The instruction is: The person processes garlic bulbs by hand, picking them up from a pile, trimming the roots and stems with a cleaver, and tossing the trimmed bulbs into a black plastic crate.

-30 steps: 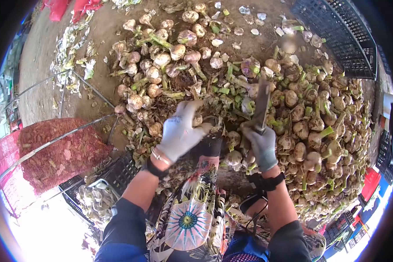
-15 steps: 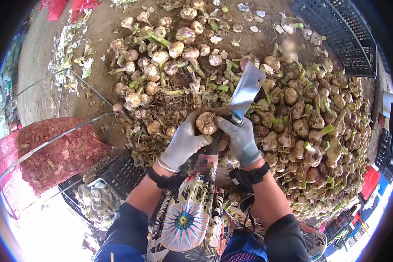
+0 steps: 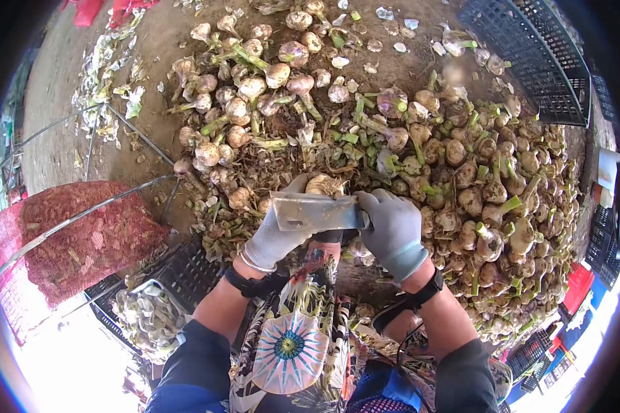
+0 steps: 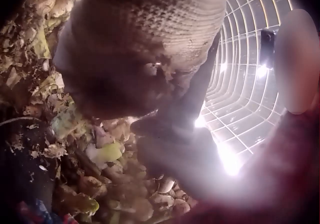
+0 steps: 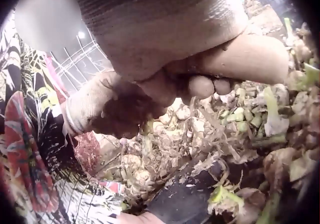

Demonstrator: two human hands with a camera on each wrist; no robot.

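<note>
In the head view the gloved left hand (image 3: 280, 227) holds a garlic bulb (image 3: 325, 185), its fingers partly hidden behind the blade. The gloved right hand (image 3: 394, 229) grips a cleaver by its handle; the broad blade (image 3: 317, 213) lies across in front of the left hand, just below the bulb. In the right wrist view the wooden handle (image 5: 250, 59) sticks out of the right hand (image 5: 165, 29), and the left hand (image 5: 107, 104) is close by. The left wrist view shows the left glove (image 4: 145, 44) large and dark, the bulb not clearly visible.
A large heap of garlic (image 3: 489, 199) lies on the right, with more bulbs (image 3: 251, 87) ahead on the ground. Black crates stand at top right (image 3: 530, 55) and lower left (image 3: 186, 275). A red mesh sack (image 3: 89, 241) and thin metal bars (image 3: 83, 224) are on the left.
The left hand has taken hold of a bulb and drawn it in. The cleaver, upright earlier, has swung left and now lies level across the left hand, with the right hand turned palm down.
</note>
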